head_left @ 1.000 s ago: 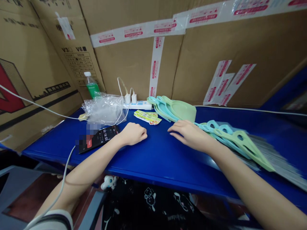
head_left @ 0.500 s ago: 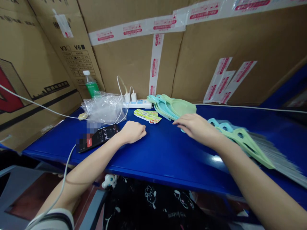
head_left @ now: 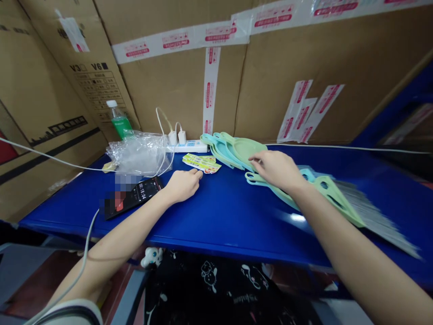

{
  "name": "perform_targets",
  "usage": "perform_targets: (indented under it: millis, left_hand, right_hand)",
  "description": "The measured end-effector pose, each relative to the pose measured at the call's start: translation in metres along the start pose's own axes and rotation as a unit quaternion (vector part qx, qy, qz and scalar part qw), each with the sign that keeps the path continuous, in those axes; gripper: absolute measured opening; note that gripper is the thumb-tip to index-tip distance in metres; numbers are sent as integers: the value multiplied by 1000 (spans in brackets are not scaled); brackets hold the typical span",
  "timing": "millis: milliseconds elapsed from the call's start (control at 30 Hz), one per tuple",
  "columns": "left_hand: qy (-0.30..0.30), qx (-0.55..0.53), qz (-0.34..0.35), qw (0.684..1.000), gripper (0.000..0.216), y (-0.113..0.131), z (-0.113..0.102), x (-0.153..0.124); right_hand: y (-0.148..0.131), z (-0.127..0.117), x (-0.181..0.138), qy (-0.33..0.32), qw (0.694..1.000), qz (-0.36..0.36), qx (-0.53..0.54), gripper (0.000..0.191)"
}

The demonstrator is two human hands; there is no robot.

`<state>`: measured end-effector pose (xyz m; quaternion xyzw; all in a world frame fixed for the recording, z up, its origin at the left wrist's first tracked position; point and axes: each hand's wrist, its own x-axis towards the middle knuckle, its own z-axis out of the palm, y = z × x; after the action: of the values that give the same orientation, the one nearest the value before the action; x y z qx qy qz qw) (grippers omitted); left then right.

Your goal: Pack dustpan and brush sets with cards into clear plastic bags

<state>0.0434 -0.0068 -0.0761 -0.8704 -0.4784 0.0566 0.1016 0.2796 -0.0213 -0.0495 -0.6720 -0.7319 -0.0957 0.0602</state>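
My left hand (head_left: 182, 185) rests on the blue table (head_left: 219, 216) with fingers curled into a loose fist, fingertips close to a small stack of yellow-green paper labels (head_left: 201, 163); nothing shows in it. My right hand (head_left: 277, 169) reaches over a stack of green and teal plastic dustpans (head_left: 238, 149), fingers bent down at their near edge; whether it grips one I cannot tell. Under its wrist lie several green and teal brush handles (head_left: 326, 192) with grey bristles (head_left: 375, 216) fanned to the right.
A black phone (head_left: 130, 198) with a running timer lies left of my left hand, on a white cable. Behind it are crumpled clear plastic bags (head_left: 138, 153), a green bottle (head_left: 118, 119) and a white power strip (head_left: 187, 145). Cardboard boxes (head_left: 270, 90) wall the back and left.
My right hand has moved from the table's middle back and up to the dustpan stack. My left hand slid a little toward the labels. The view has shifted slightly to the right.
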Motion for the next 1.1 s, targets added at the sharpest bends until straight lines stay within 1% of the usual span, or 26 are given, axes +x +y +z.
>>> perform_targets:
  millis: [67,200,367,633,833,933,1033,1100]
  left_hand:
    - [5,-2,2,1000,26,-1,0,-1]
    - [20,-2,3,1000,26,-4,1,-3]
    - [35,1,5,999,26,-7,1,-5]
    - [44,-14,10,999,26,-7,0,-6]
    - [60,-27,-2,998,23,-9,3,-4]
    - [84,-33,-25,996,23,-10,2,-5]
    - [116,-37,-64,990,27,-12,0,-6]
    - [167,-54,-98,980,28,-16,-2,-6]
  right_hand:
    - [-9,-3,9,-28,999,19,-16,32]
    - [-22,-8,25,-56,997,47,-33,28]
    - [-32,-9,28,-70,995,57,-30,24]
    - [-30,-2,24,-43,997,58,-26,20]
    - [-26,-3,21,3,998,51,-27,23]
    - [-28,-7,18,32,999,32,-29,23]
    - [-36,-10,11,51,998,-13,-22,23]
    - [-45,-13,4,58,997,-50,-15,23]
